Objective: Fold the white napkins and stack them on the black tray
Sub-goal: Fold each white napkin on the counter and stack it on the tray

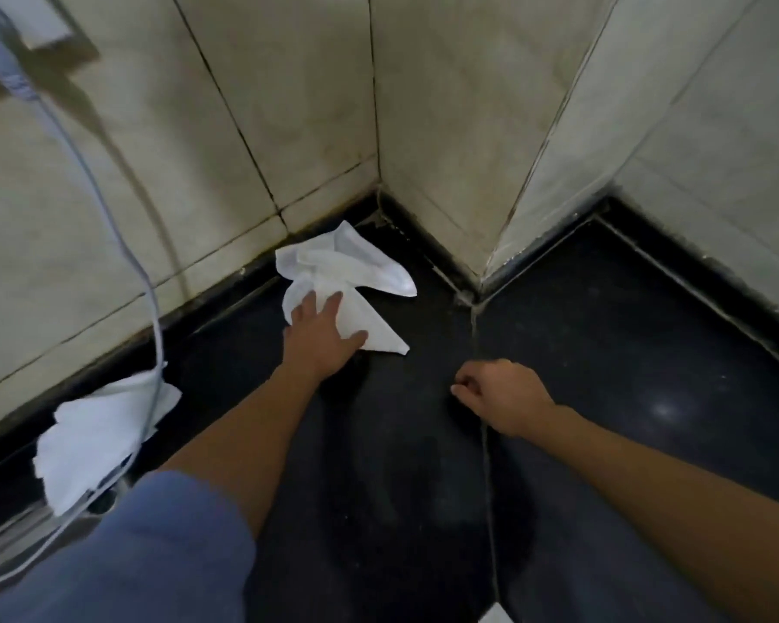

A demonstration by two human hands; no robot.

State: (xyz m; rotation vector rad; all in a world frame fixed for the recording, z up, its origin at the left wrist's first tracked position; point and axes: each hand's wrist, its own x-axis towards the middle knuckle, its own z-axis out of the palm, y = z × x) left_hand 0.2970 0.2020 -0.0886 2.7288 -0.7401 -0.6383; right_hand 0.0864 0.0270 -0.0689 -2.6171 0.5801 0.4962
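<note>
Black polished stone surface (pixel 626 335), meeting cream tiled walls (pixel 289 105) in a corner at upper centre. Item one: crumpled white paper napkin (pixel 356 263), centre frame, near that corner. Left hand (pixel 320 330) lies on its lower flap, fingers straight and spread, likely pinning it flat for a fold. Right hand (pixel 504 393), right of centre, hovers apart, fingers curled in, nothing visible in them. Item two: second rumpled white napkin (pixel 91 433), lower left, under a grey cable (pixel 122 245). Black tray: not in view.

Napkin (pixel 347 272) on surface (pixel 626 353), before wall corner (pixel 378 128); left hand (pixel 322 330) on it; second napkin (pixel 95 438) far left, cable (pixel 149 285) across it; right hand (pixel 500 393) right of both
</note>
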